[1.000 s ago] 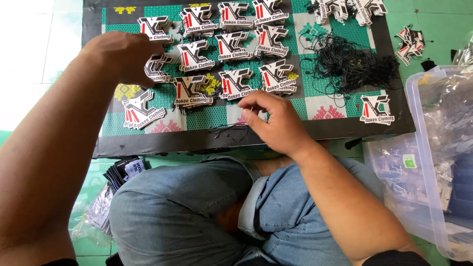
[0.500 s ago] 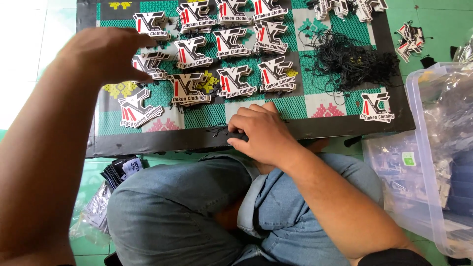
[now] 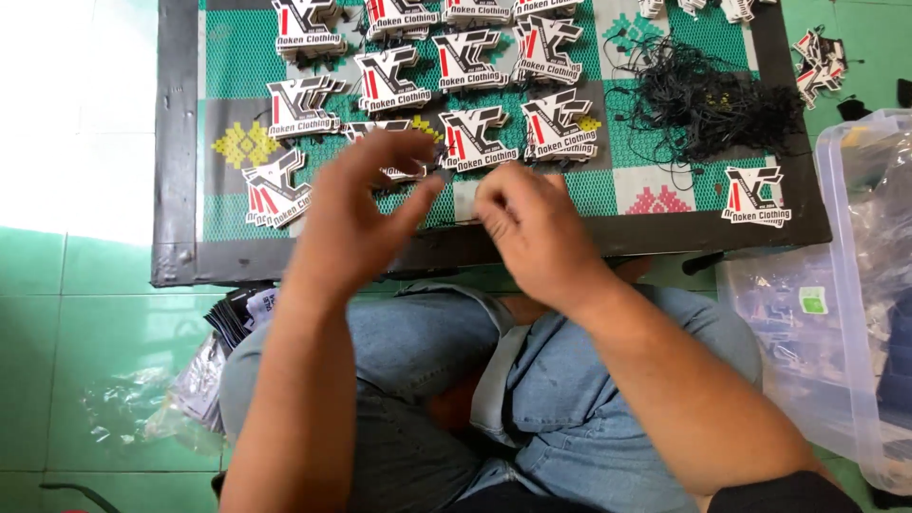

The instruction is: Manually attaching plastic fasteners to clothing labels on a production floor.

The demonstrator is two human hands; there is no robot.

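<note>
The left hand [image 3: 366,204] and right hand [image 3: 527,223] meet over the near edge of the mat [image 3: 228,109], fingertips pinched on a thin black string [image 3: 454,221] stretched between them; whether a tag hangs from it I cannot tell. Stacks of tags [image 3: 470,138] sit at twelve o'clock, the string pile [image 3: 708,100] at two o'clock. The thin string could slip free, or a wrist could knock over a stack.

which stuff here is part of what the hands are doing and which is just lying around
In use:
left hand
right hand
tag stacks on the mat
black strings

Lying about:
clear bin
plastic bags on the floor
lone tag at the mat's right end
</note>
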